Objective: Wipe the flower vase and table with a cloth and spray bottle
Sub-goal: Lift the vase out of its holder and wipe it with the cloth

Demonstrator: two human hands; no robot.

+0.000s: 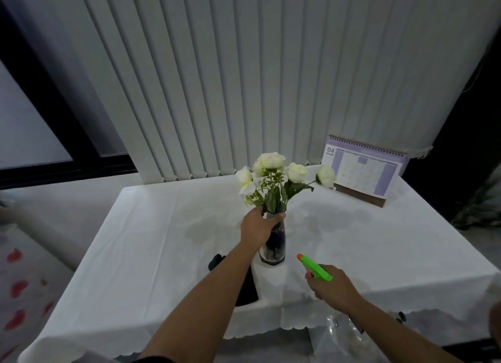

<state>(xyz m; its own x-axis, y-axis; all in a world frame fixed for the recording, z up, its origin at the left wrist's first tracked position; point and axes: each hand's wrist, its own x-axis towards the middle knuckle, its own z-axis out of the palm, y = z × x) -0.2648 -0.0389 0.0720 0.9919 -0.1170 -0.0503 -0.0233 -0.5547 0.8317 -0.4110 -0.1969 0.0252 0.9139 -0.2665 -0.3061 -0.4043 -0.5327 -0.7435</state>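
A clear glass vase (274, 250) with white roses (271, 160) stands upright near the middle of the table (151, 227), which is covered by a white cloth. My left hand (257, 227) grips the vase's neck just below the stems. My right hand (332, 284) holds a spray bottle with a green head and orange nozzle (314, 267), the nozzle pointing at the vase's lower part from the right. A dark cloth (245, 285) lies on the table left of the vase base, partly hidden under my left forearm.
Damp patches (339, 219) mark the tablecloth around and behind the vase. A purple desk calendar (363, 170) stands at the back right. White vertical blinds (244, 77) hang behind the table. Clear plastic (341, 335) lies below the front edge.
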